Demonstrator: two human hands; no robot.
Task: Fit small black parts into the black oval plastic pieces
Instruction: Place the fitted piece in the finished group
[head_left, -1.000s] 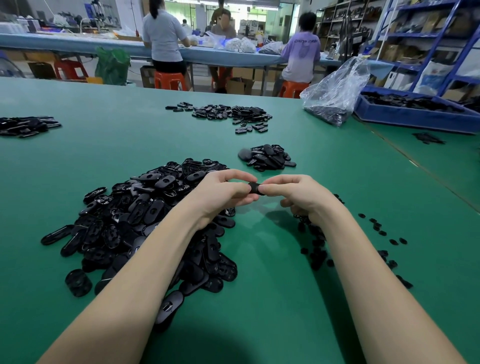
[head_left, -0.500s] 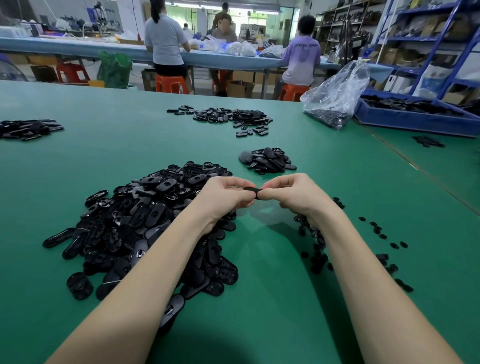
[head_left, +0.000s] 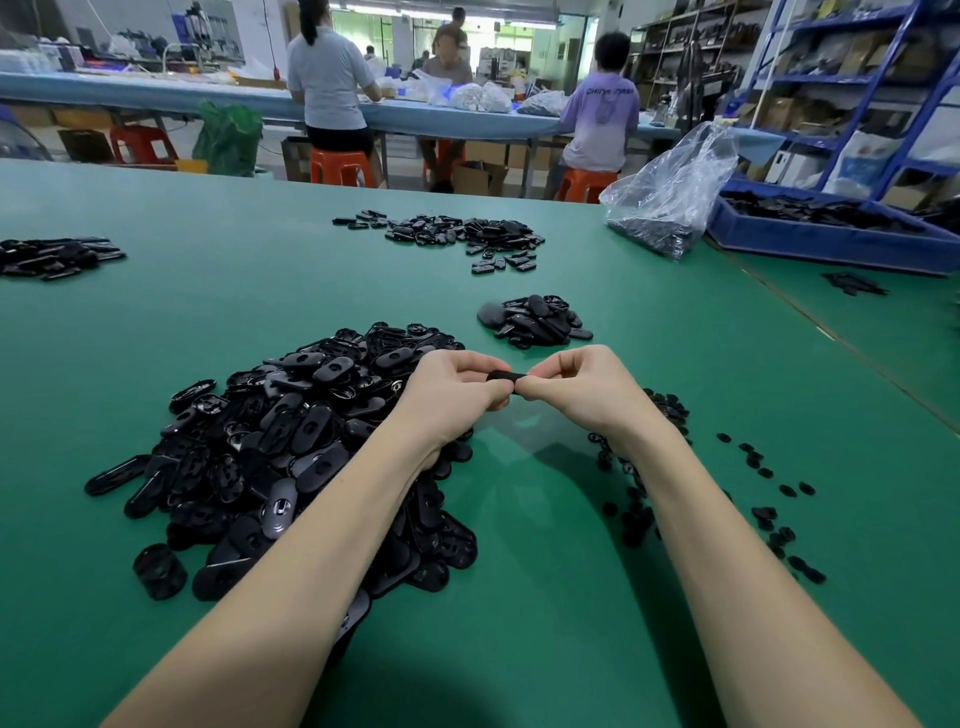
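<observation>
Black plastic, one oval piece, is pinched edge-on between both sets of fingers — left hand curled round its left end, right hand curled round its right end, held in the air above the green counter. Whether a small part is already seated in it cannot be told; the fingertips cover the middle. Handling judgement: light, rigid moulded shell, smooth and somewhat slippery, thin enough to flex a little. Best held by the two narrow ends or the rim, leaving the centre opening free for the insert; thumb pressure should go straight in, since a skewed push could pop the part out. Counts: one piece in hand; one large heap of oval pieces under the left forearm, too many to count; one small pile just beyond the hands, roughly a dozen or more. Small black parts lie scattered under and to the right of the right forearm — some tens, partly hidden. Further off: two more spreads, one clear plastic bag, one blue tray.
</observation>
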